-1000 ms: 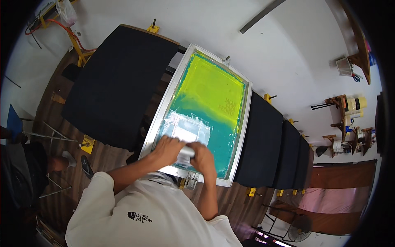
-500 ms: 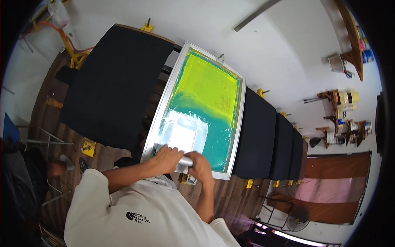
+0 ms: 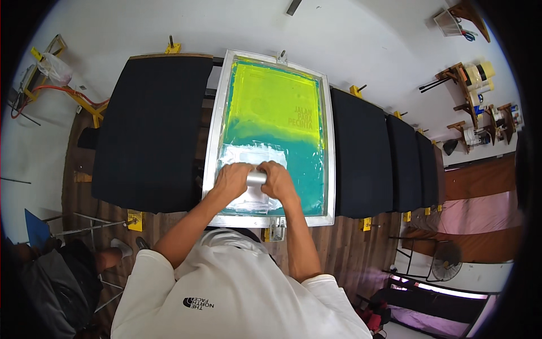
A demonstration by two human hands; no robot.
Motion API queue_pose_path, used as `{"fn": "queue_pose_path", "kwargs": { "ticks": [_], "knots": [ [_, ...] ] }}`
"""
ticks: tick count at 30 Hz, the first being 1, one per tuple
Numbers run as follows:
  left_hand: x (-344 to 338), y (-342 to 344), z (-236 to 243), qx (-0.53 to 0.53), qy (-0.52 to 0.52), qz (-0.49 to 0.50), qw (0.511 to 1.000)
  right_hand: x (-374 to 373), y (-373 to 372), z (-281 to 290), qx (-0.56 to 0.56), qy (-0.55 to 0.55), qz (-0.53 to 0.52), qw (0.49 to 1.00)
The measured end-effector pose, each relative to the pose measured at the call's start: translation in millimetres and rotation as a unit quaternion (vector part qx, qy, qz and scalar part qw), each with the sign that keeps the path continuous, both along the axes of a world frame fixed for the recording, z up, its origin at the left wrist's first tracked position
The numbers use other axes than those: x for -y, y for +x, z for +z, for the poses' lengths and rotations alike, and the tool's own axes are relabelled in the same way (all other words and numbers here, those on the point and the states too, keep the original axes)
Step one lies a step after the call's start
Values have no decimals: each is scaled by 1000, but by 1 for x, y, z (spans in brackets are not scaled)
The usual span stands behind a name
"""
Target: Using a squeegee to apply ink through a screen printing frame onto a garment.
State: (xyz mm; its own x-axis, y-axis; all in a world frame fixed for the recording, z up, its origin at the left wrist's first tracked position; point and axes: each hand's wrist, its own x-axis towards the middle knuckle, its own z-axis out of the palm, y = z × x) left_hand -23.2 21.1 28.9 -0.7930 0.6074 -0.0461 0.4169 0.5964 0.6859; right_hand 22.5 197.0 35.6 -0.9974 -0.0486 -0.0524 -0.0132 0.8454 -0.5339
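Note:
A silver-rimmed printing screen lies in front of me, its mesh yellow-green at the far part and teal at the near part. White ink covers a patch at the near left of the mesh. Both my hands grip a squeegee with a rounded silver handle over that patch. My left hand is closed around its left end, my right hand around its right end. The squeegee's lower edge is largely hidden by the hands and handle.
Black-covered boards stand in a row, one left of the screen and several, the nearest, to the right. Yellow metal brackets line their ends. At the lower left sits another person. A fan stands at the right.
My hands have pushed the squeegee away from the screen's near edge, farther over the white patch. My arms are straighter, and the whole view has turned so the screen stands more upright.

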Motion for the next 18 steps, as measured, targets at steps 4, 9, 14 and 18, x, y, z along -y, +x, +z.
{"fn": "queue_pose_path", "kwargs": {
  "ticks": [4, 9, 14, 18],
  "knots": [
    [15, 41, -4, -6, 42, 5, 999, 13, 39, 7, -4, -29, -1, 1000],
    [29, 77, 7, 37, 10, -20, 999, 29, 80, 26, 67, -35, -26, 997],
    [20, 44, 33, 145, -114, -88, 979, 7, 46, 34, 208, 15, 57, 976],
    [2, 8, 35, 96, -55, -24, 994, -7, 2, 36, 152, 40, 40, 987]
  ]
}}
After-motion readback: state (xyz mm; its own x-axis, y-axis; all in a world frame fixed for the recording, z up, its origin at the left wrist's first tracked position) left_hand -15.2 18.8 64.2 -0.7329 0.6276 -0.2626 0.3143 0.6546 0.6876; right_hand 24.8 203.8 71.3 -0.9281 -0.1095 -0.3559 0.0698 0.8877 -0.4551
